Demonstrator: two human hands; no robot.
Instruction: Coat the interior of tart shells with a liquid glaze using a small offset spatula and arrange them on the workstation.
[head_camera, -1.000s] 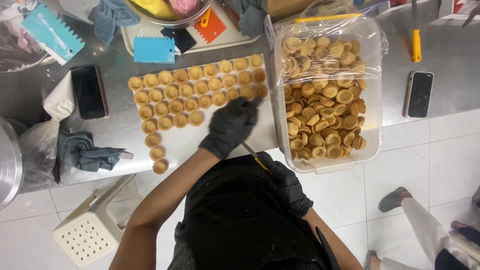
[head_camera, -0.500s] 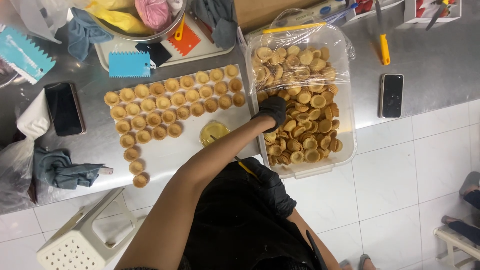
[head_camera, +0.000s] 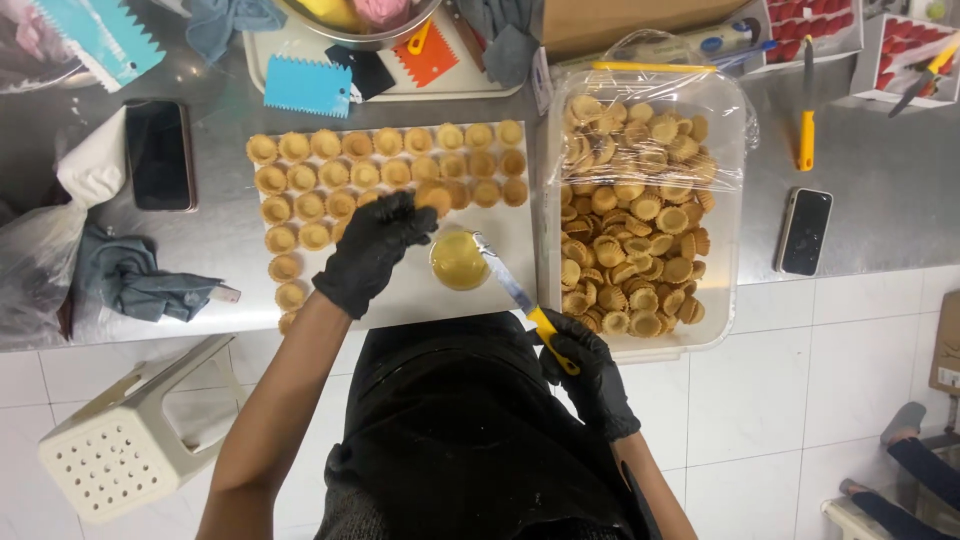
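My left hand (head_camera: 372, 250), in a black glove, holds a small tart shell (head_camera: 433, 196) between its fingertips just above the rows of tart shells (head_camera: 380, 172) laid out on a white board (head_camera: 495, 262). My right hand (head_camera: 588, 368), also gloved, grips the yellow handle of a small knife (head_camera: 513, 288), whose blade tip reaches the rim of a little cup of yellow filling (head_camera: 459, 259). To the right stands a clear plastic tub (head_camera: 720, 205) full of empty tart shells.
On the steel counter lie a black phone (head_camera: 159, 154) on the left, another phone (head_camera: 804, 231) on the right, a grey cloth (head_camera: 135, 280), blue and orange scrapers (head_camera: 308, 86) and a yellow-handled tool (head_camera: 806, 110). A white stool (head_camera: 125, 440) stands on the tiled floor.
My left hand has come back from the plastic tub to the board with a tart shell. My right hand has lifted the knife up to the filling cup.
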